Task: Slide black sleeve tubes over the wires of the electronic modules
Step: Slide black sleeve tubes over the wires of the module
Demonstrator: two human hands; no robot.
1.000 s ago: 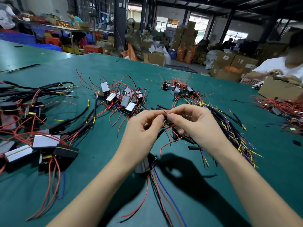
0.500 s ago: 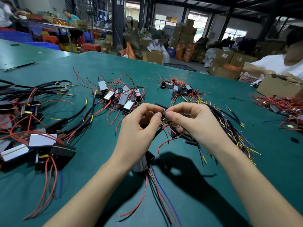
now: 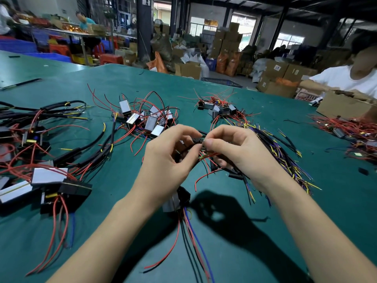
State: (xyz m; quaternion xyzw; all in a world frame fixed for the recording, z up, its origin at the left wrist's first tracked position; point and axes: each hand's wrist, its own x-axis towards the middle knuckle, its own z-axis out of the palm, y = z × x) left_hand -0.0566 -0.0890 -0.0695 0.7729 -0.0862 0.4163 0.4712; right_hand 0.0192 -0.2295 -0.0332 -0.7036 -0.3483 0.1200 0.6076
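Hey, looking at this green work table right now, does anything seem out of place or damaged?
Nothing looks damaged or spilled. The modules lie in loose, tangled heaps on the table, which looks like ordinary sorting. The only strays are a short black tube piece lying alone at the right and a thin black rod far left.

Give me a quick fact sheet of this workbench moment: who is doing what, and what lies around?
Setting: green table in a warehouse
Left hand: pinches a black sleeve tube
Right hand: pinches thin wires at the tube's end
Held module: hangs under the left hand, wires trailing toward the camera
Far pile: silver modules with red wires
Left pile: modules with black-sleeved wires
Right: loose bundle of sleeved wires
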